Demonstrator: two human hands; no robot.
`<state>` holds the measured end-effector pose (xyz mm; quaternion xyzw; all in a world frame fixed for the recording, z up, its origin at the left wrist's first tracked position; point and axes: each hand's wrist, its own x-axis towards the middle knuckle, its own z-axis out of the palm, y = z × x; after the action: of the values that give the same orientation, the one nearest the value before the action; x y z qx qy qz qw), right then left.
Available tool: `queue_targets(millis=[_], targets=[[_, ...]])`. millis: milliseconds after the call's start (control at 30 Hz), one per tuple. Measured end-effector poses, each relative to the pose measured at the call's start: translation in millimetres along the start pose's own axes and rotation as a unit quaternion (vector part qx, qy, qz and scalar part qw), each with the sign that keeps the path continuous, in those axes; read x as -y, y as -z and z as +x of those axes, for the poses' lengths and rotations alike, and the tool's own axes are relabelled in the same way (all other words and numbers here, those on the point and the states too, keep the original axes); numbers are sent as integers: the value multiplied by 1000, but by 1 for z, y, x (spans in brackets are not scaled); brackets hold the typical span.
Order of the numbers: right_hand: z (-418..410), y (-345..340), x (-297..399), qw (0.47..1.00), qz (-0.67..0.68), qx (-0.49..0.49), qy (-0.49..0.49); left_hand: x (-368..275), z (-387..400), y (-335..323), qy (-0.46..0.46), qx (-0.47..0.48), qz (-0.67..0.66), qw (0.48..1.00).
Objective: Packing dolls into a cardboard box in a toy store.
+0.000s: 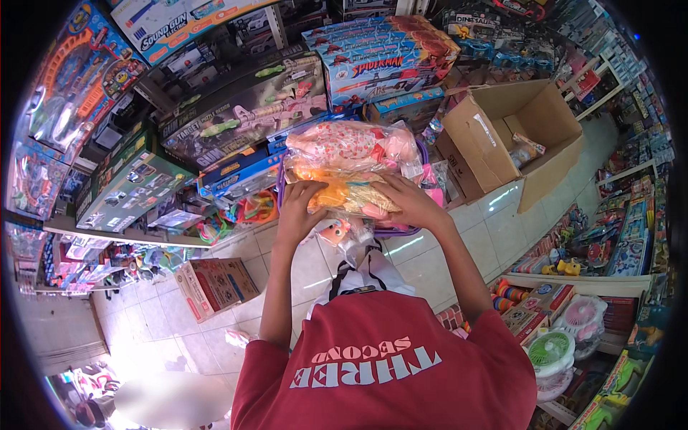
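A purple plastic basket (424,156) stands before me, heaped with dolls in clear plastic bags. On top at the back lies a bagged doll in a strawberry-print dress (344,145), its head to the right. Nearer to me is a bagged doll with orange hair (338,194) and a yellowish woven dress. My left hand (302,207) presses on its left end, thumb and fingers spread. My right hand (411,201) rests over its right part, fingers spread on the plastic. Another bagged doll's face (334,231) hangs over the basket's near side. Much of the basket's contents is hidden.
An open cardboard box (484,140) with a small bagged item stands at the right. Toy gun boxes (247,115) and Spider-Man boxes (371,67) line the shelf behind. A closed carton (217,287) sits on the tiled floor at the left. Handheld fans (551,352) lie on the right shelf.
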<state>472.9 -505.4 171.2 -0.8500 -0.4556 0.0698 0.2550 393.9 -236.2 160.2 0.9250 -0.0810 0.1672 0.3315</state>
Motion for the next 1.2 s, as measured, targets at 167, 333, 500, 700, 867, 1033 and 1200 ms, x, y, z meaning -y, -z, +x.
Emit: queue_targets(millis=[167, 333, 500, 700, 867, 1033, 1200], targets=[[-10, -3, 6, 1000, 9, -28, -5, -1, -7, 2, -9, -6, -31, 999], [-16, 6, 23, 999, 5, -37, -17, -8, -12, 9, -23, -37, -69, 997], [-20, 23, 44, 996, 66, -52, -39, -17, -3, 23, -30, -72, -98, 992], [-25, 55, 71, 997, 0, -67, -38, -35, 14, 37, -22, -116, -141, 983], [-30, 62, 98, 990, -8, -115, -86, -54, 25, 37, 30, -130, -187, 973], [-47, 60, 83, 980, -26, -145, -137, -76, 38, 31, 76, -78, -221, 969], [-85, 70, 65, 965, 9, -189, -183, -97, 41, 12, -11, 18, -305, 952]])
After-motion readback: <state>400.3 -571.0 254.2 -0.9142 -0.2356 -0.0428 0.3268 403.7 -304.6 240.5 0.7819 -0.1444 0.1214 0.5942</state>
